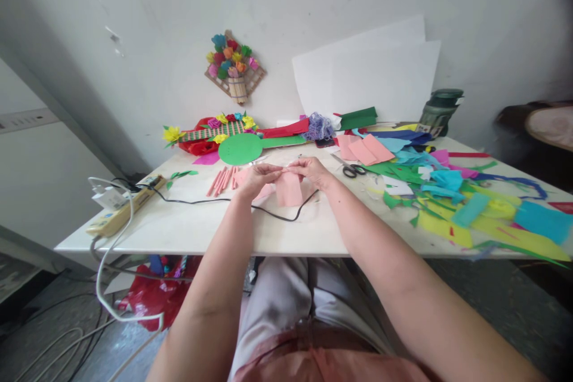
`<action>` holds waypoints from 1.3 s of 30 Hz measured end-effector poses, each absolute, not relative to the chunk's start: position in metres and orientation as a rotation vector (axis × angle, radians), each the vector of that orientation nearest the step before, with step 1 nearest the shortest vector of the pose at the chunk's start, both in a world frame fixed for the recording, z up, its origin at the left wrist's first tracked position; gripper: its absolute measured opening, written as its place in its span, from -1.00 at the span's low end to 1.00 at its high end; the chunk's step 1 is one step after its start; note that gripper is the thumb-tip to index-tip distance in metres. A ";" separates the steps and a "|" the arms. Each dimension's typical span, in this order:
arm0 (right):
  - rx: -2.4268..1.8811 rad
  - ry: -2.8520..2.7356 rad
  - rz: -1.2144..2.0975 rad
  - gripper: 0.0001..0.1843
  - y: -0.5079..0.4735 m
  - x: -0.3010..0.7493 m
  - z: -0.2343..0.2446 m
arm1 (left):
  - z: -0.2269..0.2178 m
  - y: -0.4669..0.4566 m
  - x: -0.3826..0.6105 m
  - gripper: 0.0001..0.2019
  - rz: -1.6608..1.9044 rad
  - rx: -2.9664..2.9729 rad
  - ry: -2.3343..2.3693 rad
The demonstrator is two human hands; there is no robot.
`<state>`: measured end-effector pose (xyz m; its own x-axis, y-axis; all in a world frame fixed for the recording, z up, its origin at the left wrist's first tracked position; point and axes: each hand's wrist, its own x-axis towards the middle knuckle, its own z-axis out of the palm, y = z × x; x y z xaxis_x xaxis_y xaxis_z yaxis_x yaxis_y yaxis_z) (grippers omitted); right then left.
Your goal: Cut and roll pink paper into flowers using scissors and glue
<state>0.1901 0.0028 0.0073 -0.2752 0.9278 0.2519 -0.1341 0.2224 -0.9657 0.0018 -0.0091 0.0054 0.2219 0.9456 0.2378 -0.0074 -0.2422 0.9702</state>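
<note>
Between my two hands, just above the white table [295,237], a piece of pink paper [289,191] hangs down. My left hand [262,179] pinches its upper edge from the left. On the other side, my right hand [311,171] grips the same edge with thumb and fingers. Several thin pink paper rolls [221,181] lie to the left of my left hand. More pink paper lies partly hidden beneath my hands. To the right of my right hand rest black-handled scissors [353,171] and a few folded pink sheets [367,149].
A black cable [210,200] crosses the table under my hands to a power strip [116,213] at the left. Colourful paper scraps [447,191] cover the right side. Behind lie a green paper disc [240,149], purple shredded paper [319,126] and a dark jar [443,112].
</note>
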 end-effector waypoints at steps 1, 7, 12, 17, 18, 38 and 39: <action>-0.803 -1.445 1.280 -0.69 0.003 0.190 0.007 | 0.006 -0.009 0.002 -0.62 1.209 1.491 0.933; -0.804 -1.406 1.274 -0.68 0.003 0.189 0.007 | 0.008 -0.011 0.002 -0.63 1.225 1.452 0.915; -0.800 -1.405 1.248 -0.68 0.000 0.187 0.010 | 0.009 -0.012 0.003 -0.64 1.205 1.396 0.909; -0.789 -1.414 1.235 -0.70 0.001 0.187 0.008 | 0.009 -0.012 0.001 -0.67 1.198 1.348 0.873; -0.783 -1.419 1.226 -0.70 0.001 0.187 0.008 | 0.009 -0.011 0.001 -0.67 1.200 1.346 0.858; -0.765 -1.427 1.247 -0.72 -0.001 0.186 0.010 | 0.012 -0.015 0.005 -0.67 1.245 1.326 0.894; -0.760 -1.425 1.252 -0.72 -0.001 0.186 0.010 | 0.011 -0.014 0.005 -0.67 1.248 1.334 0.896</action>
<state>0.1861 -0.0011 0.0096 -0.2543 0.9229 0.2890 -0.1679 0.2522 -0.9530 0.0051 -0.0143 0.0111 0.1748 0.9664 0.1883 -0.1308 -0.1668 0.9773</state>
